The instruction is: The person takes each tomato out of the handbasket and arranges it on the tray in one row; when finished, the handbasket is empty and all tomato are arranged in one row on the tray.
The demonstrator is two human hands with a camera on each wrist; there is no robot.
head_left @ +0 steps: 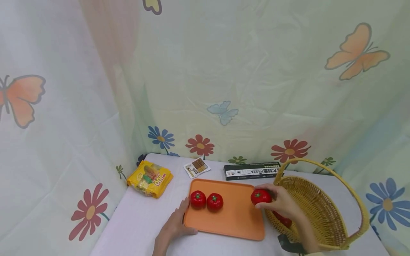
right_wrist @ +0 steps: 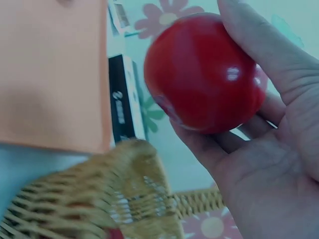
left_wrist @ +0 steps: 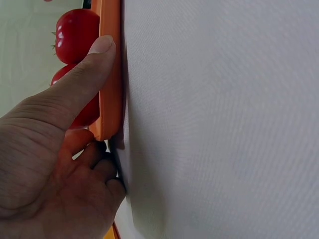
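Note:
My right hand [head_left: 282, 202] grips a red tomato [head_left: 261, 196] between thumb and fingers, above the right end of an orange tray [head_left: 235, 213]. In the right wrist view the tomato [right_wrist: 204, 74] is held up off the surfaces, with the tray [right_wrist: 55, 74] to its left. My left hand [head_left: 174, 222] holds the tray's near left corner. The left wrist view shows the thumb [left_wrist: 82, 82] along the tray's rim and the other fingers curled at the corner. Two more tomatoes, one at the left end [head_left: 198, 200] and one beside it [head_left: 215, 202], sit on the tray.
A wicker basket [head_left: 315, 206] with a tall handle stands right of the tray, red tomatoes [head_left: 283, 218] partly visible inside. Behind the tray lie a black-and-white pasta box [head_left: 251, 171] and a small packet [head_left: 196, 168]. A yellow noodle pack [head_left: 150, 179] lies at the left.

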